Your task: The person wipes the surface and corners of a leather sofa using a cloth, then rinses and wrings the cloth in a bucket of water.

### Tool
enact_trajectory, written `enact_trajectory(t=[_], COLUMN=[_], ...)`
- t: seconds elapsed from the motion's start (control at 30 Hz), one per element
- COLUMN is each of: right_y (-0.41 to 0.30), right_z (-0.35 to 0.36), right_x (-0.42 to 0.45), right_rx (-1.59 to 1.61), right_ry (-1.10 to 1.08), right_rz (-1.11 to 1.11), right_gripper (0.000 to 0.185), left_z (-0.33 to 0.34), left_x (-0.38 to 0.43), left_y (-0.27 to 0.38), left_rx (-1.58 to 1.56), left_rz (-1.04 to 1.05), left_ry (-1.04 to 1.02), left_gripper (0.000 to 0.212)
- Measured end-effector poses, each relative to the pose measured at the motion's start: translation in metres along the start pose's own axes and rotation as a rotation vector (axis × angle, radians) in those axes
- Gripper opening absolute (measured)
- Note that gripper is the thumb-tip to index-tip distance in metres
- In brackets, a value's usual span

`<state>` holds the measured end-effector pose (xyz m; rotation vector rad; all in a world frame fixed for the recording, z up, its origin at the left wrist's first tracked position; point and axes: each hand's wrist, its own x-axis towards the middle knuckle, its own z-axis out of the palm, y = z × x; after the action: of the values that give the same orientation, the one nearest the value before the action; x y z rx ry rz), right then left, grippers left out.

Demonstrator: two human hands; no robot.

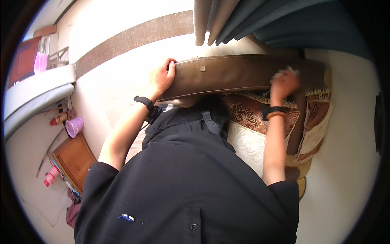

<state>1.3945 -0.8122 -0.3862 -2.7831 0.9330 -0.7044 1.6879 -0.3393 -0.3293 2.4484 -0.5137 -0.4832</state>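
Observation:
A brown leather sofa backrest [231,71] runs across in front of me, with a light stitched seam and a small pale patch near its left part. My left hand [162,76] rests on its left end, thumb and fingers over the edge. Over the right part of the backrest is my right hand [285,82], blurred. Its fingers are closed around a crumpled whitish piece [292,70], perhaps a tissue or cloth. Below that hand, a brown and cream patterned sofa cover [249,117] with a fringe lies over the seat.
Grey-blue curtains [274,21] hang behind the backrest. A fringed cover [315,128] drapes over the right armrest. Far left are a purple basket [74,126], a wooden panel [74,161], a pink bottle-like object [51,176] and a pink container [40,63] on a ledge.

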Motion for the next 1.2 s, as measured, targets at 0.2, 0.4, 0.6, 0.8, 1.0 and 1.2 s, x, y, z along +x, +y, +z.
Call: enact_trajectory(t=[0.2,0.4,0.6,0.8,1.0,1.2], right_y=[-0.325,-0.433,-0.434,-0.398,-0.242,0.031], right_z=[0.033,0.060,0.056,0.054,0.048,0.007], right_x=[-0.105,-0.103,-0.112,-0.099,-0.031,0.034], right_rx=[0.446,0.514,0.538,0.561,0.439,-0.087], right_ry=[-0.169,-0.240,-0.258,-0.108,0.080,0.121], right_rz=[-0.437,-0.866,-0.842,-0.785,-0.438,0.329], right_gripper=[0.013,0.010,0.019,0.019,0.005,0.050], left_z=[-0.034,-0.127,-0.135,-0.049,0.000,0.037], left_x=[0.012,0.011,-0.009,0.035,0.051,0.028], left_y=[-0.039,-0.068,-0.109,-0.087,-0.086,-0.063], left_rx=[-0.376,-0.552,-0.521,-0.198,0.157,0.221], left_rz=[0.042,0.109,0.020,0.213,0.214,0.090], left_ry=[0.073,0.195,0.155,-0.029,0.007,0.025], left_gripper=[0.033,0.035,0.038,0.040,0.061,0.069])
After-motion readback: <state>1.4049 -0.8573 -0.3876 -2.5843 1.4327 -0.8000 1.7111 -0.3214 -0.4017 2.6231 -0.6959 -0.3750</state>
